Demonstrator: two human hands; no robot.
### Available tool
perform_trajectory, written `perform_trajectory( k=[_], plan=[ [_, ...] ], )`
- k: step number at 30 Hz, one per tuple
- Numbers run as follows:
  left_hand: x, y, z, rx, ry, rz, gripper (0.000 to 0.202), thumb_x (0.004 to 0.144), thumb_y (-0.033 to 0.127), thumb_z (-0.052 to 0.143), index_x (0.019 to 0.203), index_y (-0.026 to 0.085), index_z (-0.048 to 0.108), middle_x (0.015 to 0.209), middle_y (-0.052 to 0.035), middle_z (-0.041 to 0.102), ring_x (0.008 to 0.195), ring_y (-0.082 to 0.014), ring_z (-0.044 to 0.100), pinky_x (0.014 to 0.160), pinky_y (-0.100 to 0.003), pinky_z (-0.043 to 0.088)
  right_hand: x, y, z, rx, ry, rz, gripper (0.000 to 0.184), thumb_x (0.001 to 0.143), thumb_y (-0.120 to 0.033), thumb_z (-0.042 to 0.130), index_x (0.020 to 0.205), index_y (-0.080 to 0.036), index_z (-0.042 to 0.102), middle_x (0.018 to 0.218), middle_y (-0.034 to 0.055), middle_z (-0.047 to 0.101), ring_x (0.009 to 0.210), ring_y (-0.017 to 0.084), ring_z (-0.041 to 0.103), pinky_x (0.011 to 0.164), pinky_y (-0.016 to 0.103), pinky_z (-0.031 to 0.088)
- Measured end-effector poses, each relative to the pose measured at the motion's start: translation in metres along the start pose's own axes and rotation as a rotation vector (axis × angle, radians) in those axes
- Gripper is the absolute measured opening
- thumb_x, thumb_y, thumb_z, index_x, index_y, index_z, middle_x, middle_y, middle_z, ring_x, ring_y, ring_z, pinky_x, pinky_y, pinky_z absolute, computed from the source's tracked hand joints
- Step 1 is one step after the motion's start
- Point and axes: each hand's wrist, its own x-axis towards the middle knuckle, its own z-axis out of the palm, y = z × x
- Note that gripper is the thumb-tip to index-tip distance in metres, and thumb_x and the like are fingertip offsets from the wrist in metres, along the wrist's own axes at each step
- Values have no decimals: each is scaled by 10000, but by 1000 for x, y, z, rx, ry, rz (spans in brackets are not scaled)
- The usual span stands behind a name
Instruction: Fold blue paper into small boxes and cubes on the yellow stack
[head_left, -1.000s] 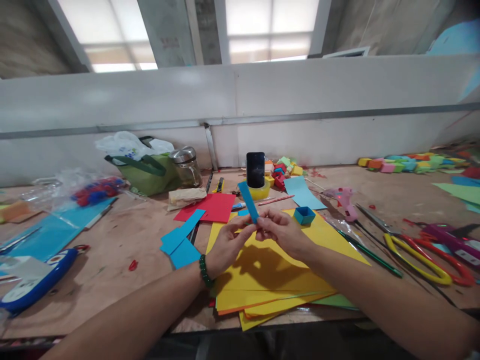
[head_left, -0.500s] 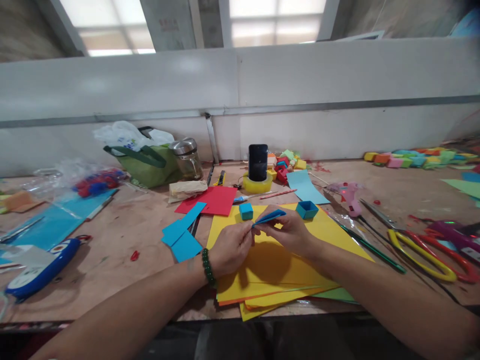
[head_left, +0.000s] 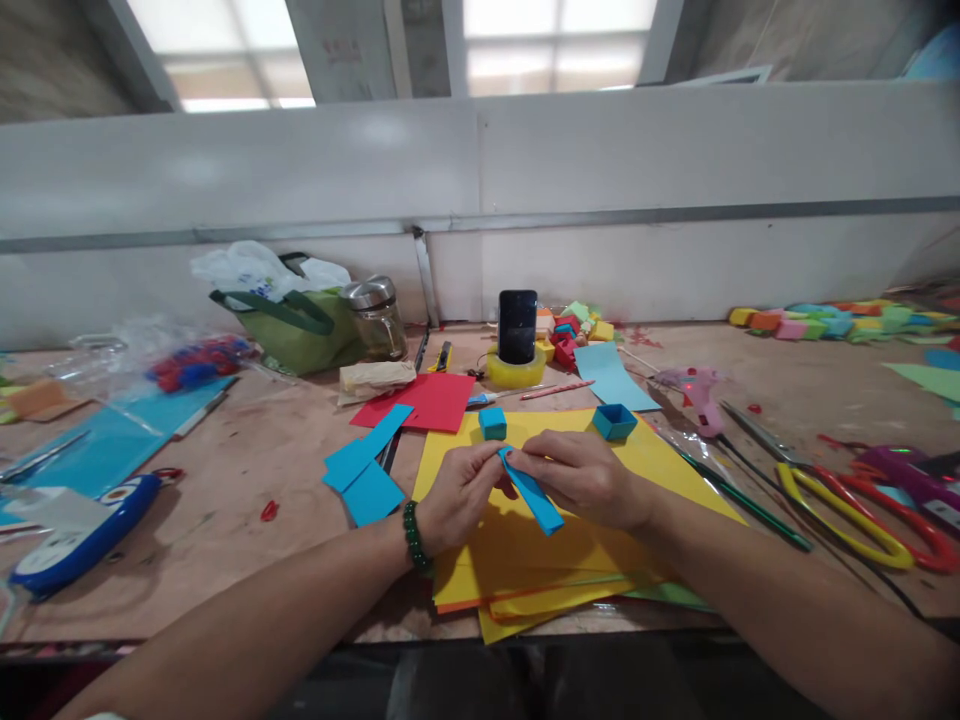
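A narrow folded strip of blue paper [head_left: 534, 497] slants down toward me between my hands. My left hand [head_left: 463, 495] pinches its upper end, fingers closed. My right hand [head_left: 585, 478] grips the same strip along its upper part with thumb and fingers. Both hands are just above a stack of yellow paper [head_left: 517, 575]. Beyond them on the stack sit a small closed blue paper box [head_left: 493, 423] and an open blue paper box [head_left: 615, 421]. Cut blue paper pieces [head_left: 373, 490] lie left of my left hand.
Red paper [head_left: 431, 402], a phone [head_left: 517, 326] on a yellow tape roll [head_left: 515, 370] and colourful paper boxes stand behind. To the right are a pink glue gun [head_left: 697, 392], a green pencil [head_left: 750, 503] and scissors [head_left: 840, 515]. A green bag [head_left: 300, 335] and glass jar [head_left: 376, 325] are back left.
The blue strip has swung from pointing up and right to slanting down toward me. My right hand has turned over with it, while my left hand stays nearly in place.
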Motion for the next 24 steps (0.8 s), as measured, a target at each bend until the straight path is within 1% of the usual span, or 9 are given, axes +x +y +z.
perform_trajectory(
  k=[6,8,11,13,15,17,19,21,24],
  plan=[
    [-2,-8,-2,41,18,54,355,896,414,385,747,162,585,646,-26,610,630,-149,581,629,-267,476,1,1,0,-29,-31,-15,217,924,-130,462,1108,-167,571,792,72,652,640,141,607,565,246,484],
    [-3,-10,-3,74,37,86,351,902,418,370,777,169,584,667,-27,611,653,-155,581,647,-272,473,0,1,1,-36,-46,-17,232,932,-135,439,1113,-179,576,811,74,660,657,146,613,583,257,494],
    [-3,-12,-4,166,58,123,341,924,402,345,775,180,558,685,-28,604,674,-155,572,667,-270,468,-2,1,4,-39,-62,7,230,918,-129,456,1097,-175,594,827,83,666,680,152,624,588,262,501],
    [-2,-13,-4,263,64,149,324,937,369,325,794,181,547,701,-36,607,683,-158,568,674,-273,466,-4,1,6,11,-30,76,236,904,-113,458,1077,-182,604,847,83,664,703,148,632,592,253,505],
    [-1,-14,-3,370,57,171,293,940,332,317,857,178,553,757,-53,629,712,-166,578,691,-281,470,-5,0,9,126,15,221,224,901,-126,466,1067,-193,601,863,70,655,688,129,628,603,240,512],
    [-2,-15,-3,468,40,183,270,932,305,327,910,177,563,820,-72,652,747,-175,595,706,-288,474,-4,0,12,236,46,377,142,902,-180,514,1012,-195,604,835,49,639,644,111,606,600,231,511],
    [-2,-16,-2,527,25,194,266,923,292,337,920,175,575,840,-82,664,762,-182,606,712,-291,477,-3,0,14,277,55,457,59,898,-222,553,904,-193,604,774,29,618,624,108,581,587,229,497],
    [-2,-15,-1,515,12,201,274,921,293,341,905,170,586,834,-83,672,749,-177,611,703,-287,479,-2,0,15,280,47,473,111,908,-223,542,813,-193,591,731,22,602,649,119,572,591,232,481],
    [-2,-11,0,375,-10,179,289,929,310,350,863,167,591,817,-69,686,721,-155,620,679,-265,486,-1,-2,15,313,52,511,187,928,-232,504,755,-193,564,682,13,578,648,122,548,601,240,461]
  ],
)
